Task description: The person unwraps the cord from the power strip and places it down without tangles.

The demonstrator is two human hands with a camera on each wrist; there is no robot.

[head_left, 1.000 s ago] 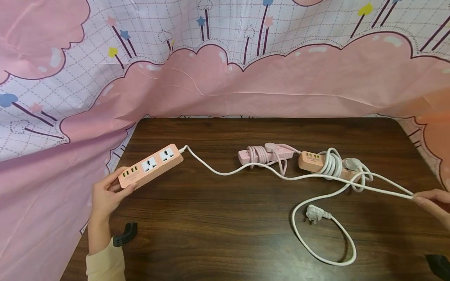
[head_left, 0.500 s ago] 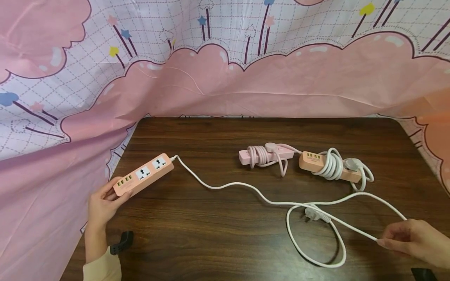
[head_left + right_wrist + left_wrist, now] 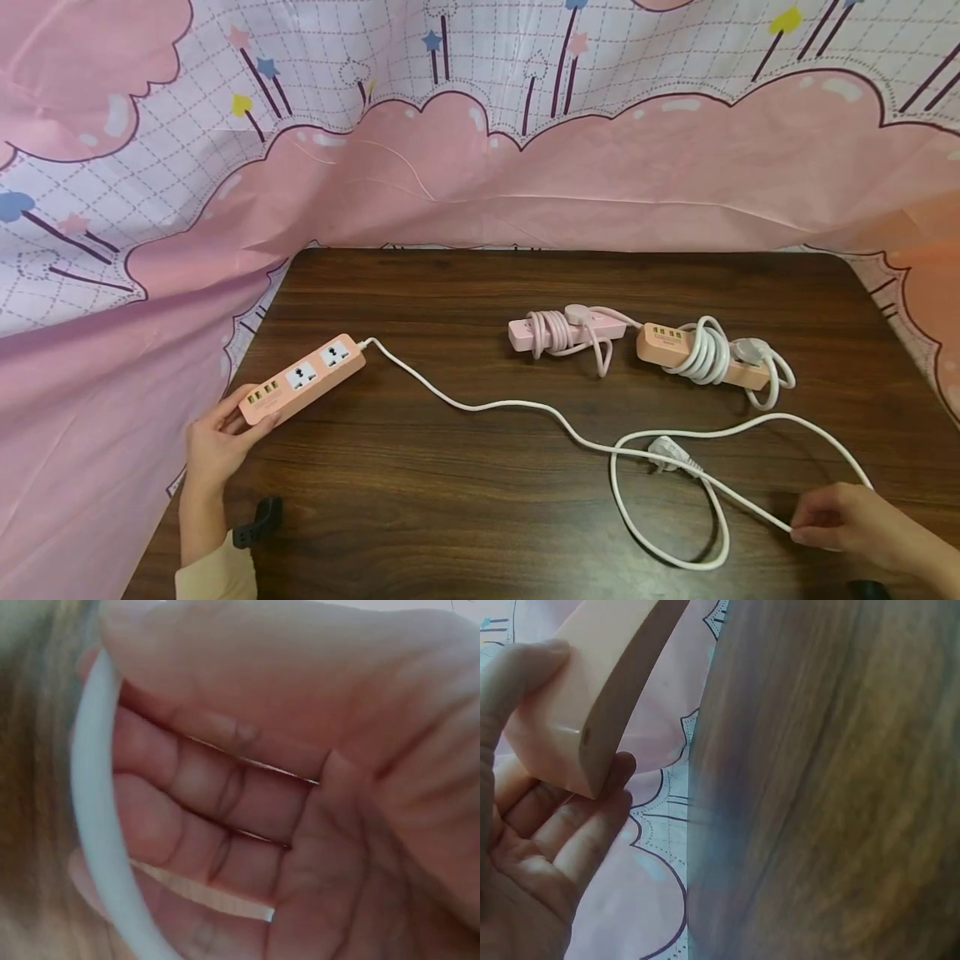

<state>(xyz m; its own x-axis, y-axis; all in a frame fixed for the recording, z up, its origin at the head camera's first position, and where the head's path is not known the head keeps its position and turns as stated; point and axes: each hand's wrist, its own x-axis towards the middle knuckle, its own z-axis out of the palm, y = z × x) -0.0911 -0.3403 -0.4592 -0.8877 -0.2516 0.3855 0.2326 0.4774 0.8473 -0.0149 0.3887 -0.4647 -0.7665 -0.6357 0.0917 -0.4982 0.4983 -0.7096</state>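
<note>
At the table's left, my left hand (image 3: 216, 442) grips the USB-port end of a peach power strip (image 3: 303, 379), which slants up to the right with its sockets facing up. In the left wrist view, the thumb presses one face of the strip (image 3: 562, 712) and the fingers support the other. A white cord (image 3: 510, 404) runs from the strip's far end across the table to my right hand (image 3: 855, 521), which pinches it at the lower right. The right wrist view shows the cord (image 3: 94, 780) crossing the fingertips under the thumb. Its plug (image 3: 670, 452) lies beside a loose loop.
A pink power strip (image 3: 521, 336) wrapped in its own cord lies back right of centre. Beside it lies another peach power strip (image 3: 658, 346), wound in white cord. A pink patterned cloth (image 3: 562, 200) hangs behind the dark wooden table (image 3: 450, 292).
My right hand has come left and nearer with the cord, which now runs in front of the wrapped strips instead of overlapping them. My left hand and its strip have shifted slightly down and left.
</note>
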